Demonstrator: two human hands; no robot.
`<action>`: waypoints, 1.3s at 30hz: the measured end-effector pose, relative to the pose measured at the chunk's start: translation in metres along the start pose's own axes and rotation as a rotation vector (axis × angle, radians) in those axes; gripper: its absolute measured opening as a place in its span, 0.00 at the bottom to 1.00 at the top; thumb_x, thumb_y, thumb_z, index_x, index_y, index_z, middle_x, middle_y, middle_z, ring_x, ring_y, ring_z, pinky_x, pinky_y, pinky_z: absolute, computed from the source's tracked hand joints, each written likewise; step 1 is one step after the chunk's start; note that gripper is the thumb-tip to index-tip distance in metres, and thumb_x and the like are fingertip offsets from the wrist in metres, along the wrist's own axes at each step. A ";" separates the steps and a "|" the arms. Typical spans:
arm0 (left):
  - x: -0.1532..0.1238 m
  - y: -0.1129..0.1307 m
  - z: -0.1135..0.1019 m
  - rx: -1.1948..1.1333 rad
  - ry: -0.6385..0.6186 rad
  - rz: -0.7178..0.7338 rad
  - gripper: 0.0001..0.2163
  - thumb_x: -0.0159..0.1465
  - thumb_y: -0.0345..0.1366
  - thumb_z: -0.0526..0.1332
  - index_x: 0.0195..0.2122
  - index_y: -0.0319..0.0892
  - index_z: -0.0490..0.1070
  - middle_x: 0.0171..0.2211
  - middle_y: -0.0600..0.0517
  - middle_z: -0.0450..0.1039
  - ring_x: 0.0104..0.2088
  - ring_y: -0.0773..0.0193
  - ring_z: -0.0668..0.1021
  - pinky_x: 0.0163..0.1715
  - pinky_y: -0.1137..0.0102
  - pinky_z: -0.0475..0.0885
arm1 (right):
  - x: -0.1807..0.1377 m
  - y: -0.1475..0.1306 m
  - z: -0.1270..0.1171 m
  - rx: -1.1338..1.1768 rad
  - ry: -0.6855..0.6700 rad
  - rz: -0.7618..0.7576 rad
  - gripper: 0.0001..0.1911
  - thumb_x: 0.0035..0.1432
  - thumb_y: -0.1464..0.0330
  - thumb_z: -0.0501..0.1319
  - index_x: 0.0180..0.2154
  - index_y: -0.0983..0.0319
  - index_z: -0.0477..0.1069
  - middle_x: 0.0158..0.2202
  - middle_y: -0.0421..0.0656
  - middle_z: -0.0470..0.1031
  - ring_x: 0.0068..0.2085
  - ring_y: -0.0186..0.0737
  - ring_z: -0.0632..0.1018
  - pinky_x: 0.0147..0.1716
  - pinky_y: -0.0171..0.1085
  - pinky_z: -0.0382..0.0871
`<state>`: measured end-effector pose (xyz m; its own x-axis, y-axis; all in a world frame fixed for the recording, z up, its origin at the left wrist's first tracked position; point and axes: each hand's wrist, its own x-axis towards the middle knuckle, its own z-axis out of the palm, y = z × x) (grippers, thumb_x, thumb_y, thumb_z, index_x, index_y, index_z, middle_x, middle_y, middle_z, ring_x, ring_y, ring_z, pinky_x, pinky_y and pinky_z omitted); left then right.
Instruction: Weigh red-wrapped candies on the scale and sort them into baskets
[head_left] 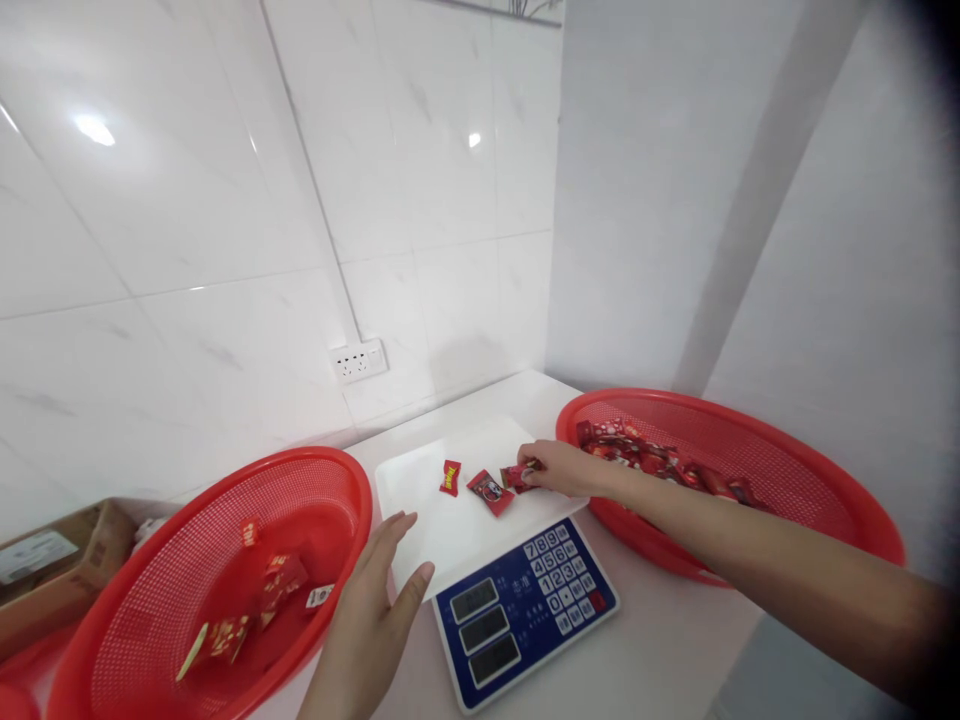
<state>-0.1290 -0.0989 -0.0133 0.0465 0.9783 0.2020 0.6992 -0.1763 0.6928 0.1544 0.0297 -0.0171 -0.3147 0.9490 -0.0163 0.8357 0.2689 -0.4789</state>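
My right hand reaches over the white weighing pan, its fingers closed on a small red candy packet. Beside that lies a larger dark red candy packet, flat on the pan. Farther left on the pan is a little red candy with yellow lettering. My left hand hovers at the pan's left edge, fingers and thumb apart, holding nothing. Below the pan, the digital scale shows its blue panel, number keys and several dark displays.
A red mesh basket on the left holds a few red and gold packets. Another red basket at right contains many red-wrapped candies. A cardboard box stands far left. A socket is on the tiled wall.
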 end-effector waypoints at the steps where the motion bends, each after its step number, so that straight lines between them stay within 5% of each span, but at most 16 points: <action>1: 0.000 0.000 0.000 0.003 -0.005 -0.002 0.21 0.61 0.46 0.52 0.54 0.46 0.63 0.59 0.46 0.61 0.60 0.55 0.61 0.57 0.54 0.57 | -0.001 -0.001 0.001 0.000 0.013 -0.001 0.07 0.47 0.69 0.61 0.32 0.59 0.71 0.35 0.44 0.76 0.36 0.45 0.75 0.33 0.36 0.65; 7: 0.001 -0.004 -0.001 0.006 0.002 -0.004 0.22 0.60 0.47 0.52 0.54 0.46 0.62 0.59 0.46 0.61 0.60 0.53 0.61 0.57 0.53 0.57 | -0.017 0.003 -0.028 0.083 0.111 0.001 0.05 0.53 0.68 0.56 0.33 0.58 0.69 0.33 0.41 0.78 0.35 0.41 0.77 0.34 0.35 0.68; 14: 0.004 -0.006 0.000 0.044 0.012 0.029 0.22 0.61 0.48 0.52 0.53 0.46 0.62 0.57 0.47 0.64 0.59 0.55 0.63 0.57 0.55 0.59 | -0.056 0.055 -0.091 -0.014 0.289 0.139 0.05 0.51 0.70 0.56 0.32 0.61 0.69 0.36 0.47 0.76 0.38 0.48 0.75 0.39 0.43 0.66; 17: 0.005 -0.006 0.005 0.049 0.013 0.059 0.21 0.61 0.47 0.52 0.53 0.46 0.63 0.56 0.47 0.65 0.58 0.55 0.65 0.56 0.55 0.60 | -0.063 0.055 -0.087 -0.028 0.262 0.154 0.05 0.51 0.69 0.56 0.30 0.61 0.70 0.34 0.47 0.76 0.36 0.48 0.75 0.37 0.42 0.66; 22: 0.004 -0.006 0.010 0.042 0.001 0.079 0.20 0.60 0.46 0.53 0.53 0.46 0.64 0.56 0.48 0.65 0.57 0.54 0.65 0.56 0.55 0.60 | -0.042 0.016 -0.049 0.085 0.121 0.075 0.06 0.53 0.67 0.57 0.32 0.61 0.71 0.31 0.42 0.76 0.33 0.40 0.76 0.31 0.35 0.67; 28: -0.001 -0.002 0.005 -0.031 0.114 0.049 0.19 0.60 0.45 0.54 0.51 0.46 0.65 0.55 0.48 0.66 0.58 0.55 0.65 0.57 0.55 0.59 | -0.007 -0.012 -0.019 0.228 0.053 0.079 0.14 0.55 0.68 0.57 0.44 0.62 0.68 0.30 0.42 0.77 0.23 0.32 0.73 0.18 0.30 0.65; 31: -0.001 -0.002 0.000 0.000 0.108 0.063 0.19 0.60 0.44 0.53 0.51 0.45 0.65 0.55 0.47 0.66 0.57 0.55 0.66 0.56 0.56 0.61 | -0.005 -0.001 -0.021 0.233 0.108 0.086 0.15 0.56 0.67 0.56 0.46 0.62 0.67 0.33 0.43 0.77 0.26 0.33 0.75 0.21 0.30 0.67; 34: 0.003 -0.012 -0.001 0.066 0.053 0.099 0.20 0.59 0.44 0.54 0.52 0.45 0.65 0.55 0.48 0.67 0.57 0.55 0.66 0.54 0.58 0.64 | -0.016 0.026 -0.033 0.175 0.188 0.101 0.13 0.56 0.68 0.56 0.45 0.61 0.69 0.39 0.46 0.76 0.36 0.38 0.76 0.34 0.34 0.70; 39: 0.016 -0.044 0.015 0.029 0.176 0.222 0.19 0.58 0.43 0.56 0.50 0.49 0.66 0.52 0.51 0.70 0.54 0.53 0.70 0.53 0.57 0.66 | -0.059 0.089 -0.065 0.031 0.154 0.216 0.16 0.52 0.72 0.57 0.44 0.60 0.71 0.45 0.45 0.75 0.46 0.45 0.74 0.47 0.40 0.65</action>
<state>-0.1489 -0.0741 -0.0509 0.0779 0.8813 0.4660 0.7056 -0.3790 0.5988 0.2768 0.0085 -0.0020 -0.0563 0.9983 0.0114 0.8612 0.0543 -0.5053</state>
